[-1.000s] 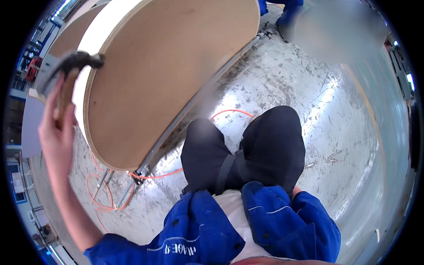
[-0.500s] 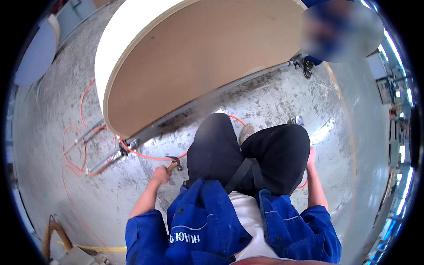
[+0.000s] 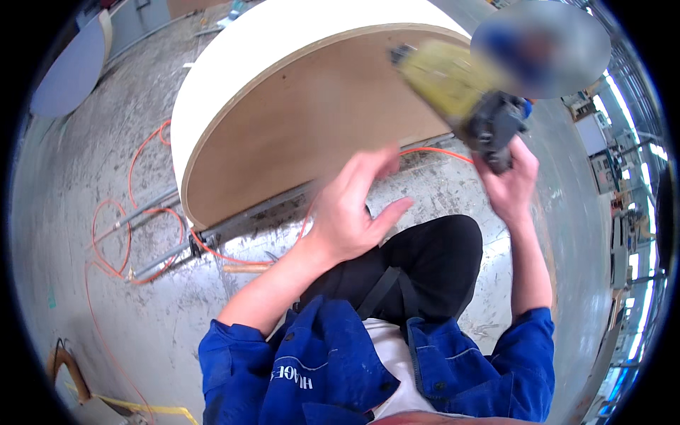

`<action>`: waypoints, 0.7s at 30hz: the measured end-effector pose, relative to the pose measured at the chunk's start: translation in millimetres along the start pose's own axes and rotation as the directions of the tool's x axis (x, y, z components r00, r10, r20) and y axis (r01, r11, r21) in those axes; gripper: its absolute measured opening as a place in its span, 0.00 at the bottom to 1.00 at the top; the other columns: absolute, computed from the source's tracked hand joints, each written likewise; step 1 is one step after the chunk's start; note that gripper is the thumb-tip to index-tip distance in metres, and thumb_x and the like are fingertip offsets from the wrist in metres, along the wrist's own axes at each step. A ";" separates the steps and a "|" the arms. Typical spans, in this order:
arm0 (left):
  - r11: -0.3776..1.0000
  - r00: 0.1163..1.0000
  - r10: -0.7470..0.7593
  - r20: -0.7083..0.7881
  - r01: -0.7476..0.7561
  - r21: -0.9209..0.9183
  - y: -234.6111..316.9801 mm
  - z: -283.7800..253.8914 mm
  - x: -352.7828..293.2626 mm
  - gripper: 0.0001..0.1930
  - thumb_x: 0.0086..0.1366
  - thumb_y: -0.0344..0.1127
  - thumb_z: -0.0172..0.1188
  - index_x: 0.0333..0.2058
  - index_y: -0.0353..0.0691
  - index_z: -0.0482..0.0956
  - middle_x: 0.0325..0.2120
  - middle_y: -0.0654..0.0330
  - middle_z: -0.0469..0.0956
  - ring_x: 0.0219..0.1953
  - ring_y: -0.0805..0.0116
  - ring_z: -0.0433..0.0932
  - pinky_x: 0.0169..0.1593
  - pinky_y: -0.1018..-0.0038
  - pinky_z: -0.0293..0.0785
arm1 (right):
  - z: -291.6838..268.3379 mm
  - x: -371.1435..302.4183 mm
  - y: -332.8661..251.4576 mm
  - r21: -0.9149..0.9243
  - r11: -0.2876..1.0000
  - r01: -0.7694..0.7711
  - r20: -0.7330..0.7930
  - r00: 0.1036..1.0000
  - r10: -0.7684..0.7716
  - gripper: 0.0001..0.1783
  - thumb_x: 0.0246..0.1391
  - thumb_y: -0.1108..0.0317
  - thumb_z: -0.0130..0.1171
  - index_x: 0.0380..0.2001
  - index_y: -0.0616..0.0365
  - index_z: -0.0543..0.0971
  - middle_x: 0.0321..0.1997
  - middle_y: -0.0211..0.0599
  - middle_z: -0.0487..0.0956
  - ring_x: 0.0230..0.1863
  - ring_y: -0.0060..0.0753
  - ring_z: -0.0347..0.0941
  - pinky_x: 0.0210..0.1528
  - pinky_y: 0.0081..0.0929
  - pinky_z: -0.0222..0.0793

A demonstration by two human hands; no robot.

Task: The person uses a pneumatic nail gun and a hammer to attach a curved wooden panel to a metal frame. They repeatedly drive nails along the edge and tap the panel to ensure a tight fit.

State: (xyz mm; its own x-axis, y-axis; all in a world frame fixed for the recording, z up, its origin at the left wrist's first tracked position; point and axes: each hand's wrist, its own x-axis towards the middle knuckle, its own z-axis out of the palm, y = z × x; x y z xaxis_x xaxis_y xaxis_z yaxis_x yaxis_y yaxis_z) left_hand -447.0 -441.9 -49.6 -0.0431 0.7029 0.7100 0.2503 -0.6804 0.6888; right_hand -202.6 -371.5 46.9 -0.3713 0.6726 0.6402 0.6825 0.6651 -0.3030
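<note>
The yellow-and-black tool (image 3: pixel 450 79) has a smooth, wedge-like yellow body with a blocky dark end; blur softens its edges and finer parts. It sits just beyond the fingers of the right hand (image 3: pixel 511 180), which close around its dark end, though blur hides exactly how they wrap it. The yellow part slants away from these fingers, up and to the left, across the half-round panel (image 3: pixel 304 120); I cannot tell whether the 2 touch.

The left hand (image 3: pixel 354 212) holds nothing: its fingers are spread and slightly curled, thumb well apart, in front of the panel's lower edge. Beyond them the panel shows a flat, matte brown face inside a pale curved rim, with a glossy white curved side (image 3: pixel 234 74) behind. A grey metal bar (image 3: pixel 273 199) runs along the straight edge, partly hidden by the left hand.

An orange hose (image 3: pixel 435 151) passes between the 2 hands. Below the left fingers, beside the forearm, a hammer (image 3: pixel 244 268) with a wooden handle lies on the scuffed grey floor (image 3: pixel 170 319), its head partly covered.
</note>
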 end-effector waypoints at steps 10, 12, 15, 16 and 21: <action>0.998 0.921 -0.055 -0.386 0.046 -0.032 60.8 -84.5 73.2 0.13 0.72 0.29 0.56 0.53 0.33 0.69 0.39 0.57 0.80 0.41 0.70 0.80 0.48 0.73 0.75 | 123.5 39.9 -161.4 0.519 0.773 0.366 -0.313 0.922 -0.226 0.21 0.48 0.65 0.68 0.46 0.54 0.75 0.52 0.41 0.75 0.49 0.45 0.77 0.40 0.39 0.80; 0.991 0.956 -0.100 -0.276 0.121 0.057 64.5 -137.8 71.5 0.11 0.72 0.28 0.57 0.50 0.33 0.71 0.36 0.60 0.79 0.36 0.72 0.78 0.45 0.76 0.75 | 114.1 37.5 -163.5 0.549 0.715 0.433 -0.254 0.901 -0.351 0.22 0.46 0.64 0.69 0.46 0.56 0.78 0.53 0.43 0.74 0.48 0.46 0.77 0.45 0.40 0.78; 0.884 0.951 -0.191 -0.241 0.274 0.378 69.9 -182.9 52.8 0.12 0.70 0.28 0.61 0.49 0.34 0.72 0.32 0.63 0.75 0.32 0.75 0.73 0.36 0.78 0.72 | 84.8 43.8 -168.1 0.967 0.231 0.108 -0.022 0.938 -0.346 0.12 0.48 0.70 0.68 0.38 0.58 0.85 0.45 0.41 0.78 0.42 0.35 0.75 0.43 0.30 0.74; 0.876 0.867 -0.179 -0.465 0.356 0.327 69.6 -188.5 44.8 0.11 0.71 0.29 0.60 0.48 0.34 0.73 0.29 0.64 0.75 0.28 0.77 0.72 0.33 0.79 0.71 | 58.9 44.8 -185.2 0.907 -0.259 -0.331 0.182 0.865 -0.468 0.10 0.51 0.72 0.65 0.38 0.60 0.85 0.38 0.34 0.81 0.38 0.25 0.75 0.42 0.25 0.73; 0.856 0.904 -0.191 -0.383 0.345 0.386 66.2 -169.4 11.1 0.08 0.72 0.28 0.59 0.45 0.31 0.74 0.25 0.63 0.74 0.23 0.78 0.70 0.28 0.79 0.68 | 46.6 19.2 -239.4 0.576 -0.652 -0.493 -0.203 0.686 -0.699 0.15 0.59 0.73 0.60 0.48 0.66 0.76 0.42 0.37 0.80 0.45 0.24 0.75 0.49 0.24 0.68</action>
State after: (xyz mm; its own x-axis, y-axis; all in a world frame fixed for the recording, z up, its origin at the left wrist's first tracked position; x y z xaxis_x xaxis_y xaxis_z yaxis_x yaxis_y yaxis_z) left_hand -594.7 -514.3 28.8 -0.4572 0.6860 0.5660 0.5728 -0.2597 0.7775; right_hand -402.5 -502.7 98.8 -0.6035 -0.0696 0.7943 -0.6244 -0.5783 -0.5251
